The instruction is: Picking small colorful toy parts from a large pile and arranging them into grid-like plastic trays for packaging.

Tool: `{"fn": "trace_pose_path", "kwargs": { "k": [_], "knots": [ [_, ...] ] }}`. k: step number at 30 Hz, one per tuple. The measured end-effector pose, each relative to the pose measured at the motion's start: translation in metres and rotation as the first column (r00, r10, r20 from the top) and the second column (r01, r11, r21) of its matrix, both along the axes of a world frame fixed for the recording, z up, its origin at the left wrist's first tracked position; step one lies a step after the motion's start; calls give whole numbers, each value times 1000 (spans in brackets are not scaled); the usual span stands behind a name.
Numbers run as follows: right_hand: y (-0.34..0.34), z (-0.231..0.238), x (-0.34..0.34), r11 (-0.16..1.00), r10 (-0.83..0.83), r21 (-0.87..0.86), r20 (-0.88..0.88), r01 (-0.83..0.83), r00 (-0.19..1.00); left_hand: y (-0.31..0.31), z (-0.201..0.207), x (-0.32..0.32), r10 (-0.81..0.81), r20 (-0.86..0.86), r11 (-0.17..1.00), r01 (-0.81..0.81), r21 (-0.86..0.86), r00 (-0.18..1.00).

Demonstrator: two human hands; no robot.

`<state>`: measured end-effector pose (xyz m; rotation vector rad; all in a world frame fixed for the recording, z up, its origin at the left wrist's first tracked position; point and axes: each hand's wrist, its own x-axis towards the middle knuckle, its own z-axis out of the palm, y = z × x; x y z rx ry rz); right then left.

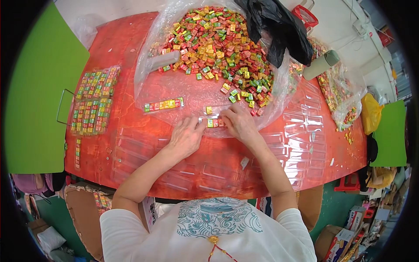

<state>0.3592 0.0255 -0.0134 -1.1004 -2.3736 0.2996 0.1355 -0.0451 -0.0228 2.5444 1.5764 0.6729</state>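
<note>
In front of me lies a clear plastic tray [210,116] with a few small coloured boxes [215,123] side by side in it. My left hand [187,136] is closed on the tray's left end. The fingers of my right hand [239,124] are bent together over its right end; what they pinch is hidden. Just beyond, a single yellow box [208,110] sits at the left of another clear tray. Left of my hands rests a filled tray [164,105] with a row of green, red and yellow boxes.
A large heap of small boxes [218,43] lies on an open clear bag beyond my hands. Filled trays [91,100] are stacked at the left. Empty clear trays [301,135] spread over the right and near table. A black bag [277,30] and a grey-green container [321,64] stand at the far right.
</note>
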Motion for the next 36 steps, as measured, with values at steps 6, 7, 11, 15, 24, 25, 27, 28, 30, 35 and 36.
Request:
{"fn": "trace_pose_path", "kwargs": {
  "k": [6, 7, 11, 15, 24, 25, 27, 28, 30, 35, 36],
  "knots": [
    [18, 11, -22, 999, -39, -12, 43, 39, 998, 2, 3, -8, 31, 36, 997, -29, -68, 999],
    [19, 13, -21, 997, -53, -47, 62, 56, 997, 3, 3, -12, 33, 35, 997, -30, -70, 999],
    [17, 7, 5, 995, -99, 19, 50, 98, 994, 4, 6, -21, 24, 24, 999, -23, -40, 999],
    [2, -5, 31, 976, -211, 62, 9, 210, 978, 3, 9, -9, -74, -1, 997, 74, -4, 997],
    [-31, 2, 26, 985, -163, 60, 80, 159, 983, 16, 0, 33, -215, -115, 975, 219, 26, 970],
    [-31, 4, 29, 984, -171, 64, 82, 166, 982, 15, 0, 33, -222, -113, 973, 227, 29, 968],
    [-29, 8, 35, 977, -212, -22, 58, 213, 976, 12, 1, 31, -226, -179, 969, 241, 61, 958],
    [-26, 7, 39, 976, -217, -20, 58, 218, 975, 11, 0, 30, -231, -178, 967, 245, 63, 956],
    [-12, 1, 48, 929, -367, 93, 132, 357, 921, 11, -2, 29, -234, -192, 968, 246, 43, 953],
    [10, -14, 57, 881, -467, 240, 294, 408, 834, 12, 1, 35, -209, -194, 976, 216, 19, 959],
    [12, -16, 55, 880, -473, 225, 319, 419, 821, 12, 2, 36, -204, -192, 978, 209, 8, 960]
  ]
}}
